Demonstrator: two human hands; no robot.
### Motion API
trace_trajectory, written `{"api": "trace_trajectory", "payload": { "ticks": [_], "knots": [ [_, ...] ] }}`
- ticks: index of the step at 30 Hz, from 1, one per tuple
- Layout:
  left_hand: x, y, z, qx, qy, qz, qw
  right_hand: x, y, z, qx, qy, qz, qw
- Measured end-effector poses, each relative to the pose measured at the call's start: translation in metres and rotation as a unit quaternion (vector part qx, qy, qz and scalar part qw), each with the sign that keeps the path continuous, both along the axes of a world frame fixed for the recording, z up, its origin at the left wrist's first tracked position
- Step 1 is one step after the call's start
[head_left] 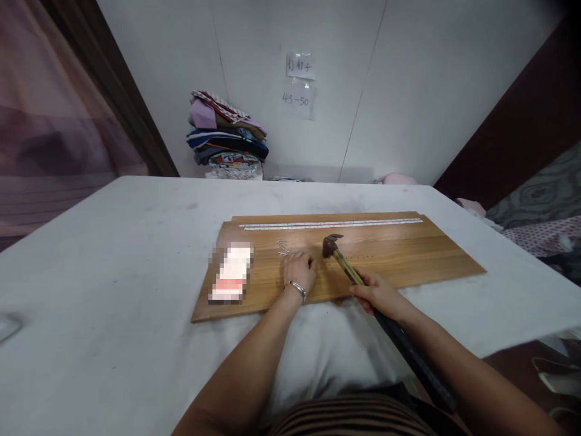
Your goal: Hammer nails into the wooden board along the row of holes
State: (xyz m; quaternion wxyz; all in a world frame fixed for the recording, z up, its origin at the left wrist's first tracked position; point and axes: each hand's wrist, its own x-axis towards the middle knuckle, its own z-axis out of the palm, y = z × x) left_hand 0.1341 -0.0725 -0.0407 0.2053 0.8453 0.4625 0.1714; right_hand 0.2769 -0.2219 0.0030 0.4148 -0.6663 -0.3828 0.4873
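Note:
My right hand is wrapped round the yellow and black handle of a claw hammer. The hammer's rusty brown head is over a wood-grain board, close to the right of my left hand. That hand rests low on the board with its fingers curled and closed; whatever they may hold is hidden. Several loose silvery nails lie just beyond its fingers. A short row of small dark dots marks the board to the right of the hammer head. Two thin white strips run along the board's far side.
A pixelated bright rectangle lies at the board's left end. The board sits on a white-covered table. Folded cloths are stacked by the back wall, where paper notes hang. A pinkish curtain hangs at left.

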Motion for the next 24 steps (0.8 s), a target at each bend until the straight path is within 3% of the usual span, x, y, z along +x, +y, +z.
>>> {"api": "trace_trajectory", "payload": {
  "ticks": [24],
  "knots": [
    [-0.0007,0.001,-0.0001,0.005,0.004,-0.01,1.0,-0.0024,-0.0006,0.0053,-0.014,-0.016,0.013,1.0]
  ]
}}
